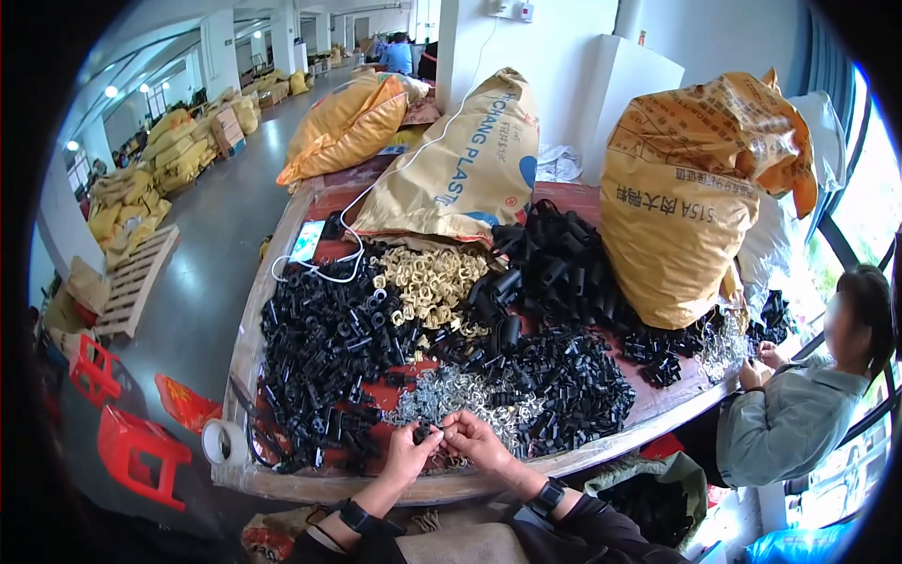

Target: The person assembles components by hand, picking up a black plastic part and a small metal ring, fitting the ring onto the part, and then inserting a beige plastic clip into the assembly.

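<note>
Close together over the table's near edge, both my hands are closed. My left hand (408,455) grips a small black plastic part (423,433) between thumb and fingers. Against it, the fingers of my right hand (479,446) are pinched together; what they hold is too small to make out. Just beyond my hands spreads a pile of small silvery metal pieces (460,395). Black plastic fittings (315,376) are heaped to the left, and smaller black parts (587,390) lie to the right. Cream-coloured clips (432,284) form a pile farther back.
Large woven sacks (451,164) and a full tan sack (681,216) stand at the back, near black tubes (559,268). A phone (307,242) with a white cable lies back left. Red stools (141,453) stand left; a co-worker (799,404) sits right. Below is an open sack (691,470).
</note>
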Tool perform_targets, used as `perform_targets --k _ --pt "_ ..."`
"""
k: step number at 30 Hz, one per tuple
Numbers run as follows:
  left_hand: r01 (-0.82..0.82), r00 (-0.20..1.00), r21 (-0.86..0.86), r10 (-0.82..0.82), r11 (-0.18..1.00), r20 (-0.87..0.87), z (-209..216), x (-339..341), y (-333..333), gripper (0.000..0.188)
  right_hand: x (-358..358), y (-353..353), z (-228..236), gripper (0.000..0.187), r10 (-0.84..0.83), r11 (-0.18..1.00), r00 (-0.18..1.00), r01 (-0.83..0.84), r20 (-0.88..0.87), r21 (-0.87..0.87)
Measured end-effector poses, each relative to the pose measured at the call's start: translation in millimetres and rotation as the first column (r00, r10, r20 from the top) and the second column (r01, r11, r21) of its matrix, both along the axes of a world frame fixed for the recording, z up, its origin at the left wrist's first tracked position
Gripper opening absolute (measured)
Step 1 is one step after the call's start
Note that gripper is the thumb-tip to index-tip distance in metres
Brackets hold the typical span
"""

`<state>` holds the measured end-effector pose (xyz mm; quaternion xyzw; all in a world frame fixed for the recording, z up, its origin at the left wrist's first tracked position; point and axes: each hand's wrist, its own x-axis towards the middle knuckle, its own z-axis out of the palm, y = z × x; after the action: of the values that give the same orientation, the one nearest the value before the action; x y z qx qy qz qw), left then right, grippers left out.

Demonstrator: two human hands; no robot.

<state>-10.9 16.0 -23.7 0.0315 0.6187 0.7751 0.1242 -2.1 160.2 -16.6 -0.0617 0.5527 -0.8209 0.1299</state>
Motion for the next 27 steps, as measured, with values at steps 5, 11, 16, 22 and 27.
perform_targets --k 5,11,16,22,27 --pt "-0.045 0.99 0.02 0.042 0.999 0.137 4 -3 8 0.007 2 3 0 0.01 -0.078 0.867 0.913 0.26 -0.4 0.426" --pt "-0.087 0.973 0.087 0.066 0.992 0.221 -6 -5 9 0.009 -3 9 -4 0.014 0.224 0.596 0.654 0.495 -0.722 0.633" --pt "-0.083 0.981 -0.002 0.082 0.997 0.177 -5 -6 11 0.011 -2 7 -3 0.014 0.097 0.648 0.775 0.428 -0.625 0.63" --pt "-0.115 0.993 -0.162 0.115 0.98 -0.005 -10 -5 5 0.007 -6 11 1 0.011 0.127 0.677 0.805 0.356 -0.579 0.644" --pt "-0.119 0.993 -0.074 0.12 0.99 0.003 -5 -2 5 0.007 -3 12 8 0.012 0.097 0.808 0.93 0.135 -0.356 0.573"
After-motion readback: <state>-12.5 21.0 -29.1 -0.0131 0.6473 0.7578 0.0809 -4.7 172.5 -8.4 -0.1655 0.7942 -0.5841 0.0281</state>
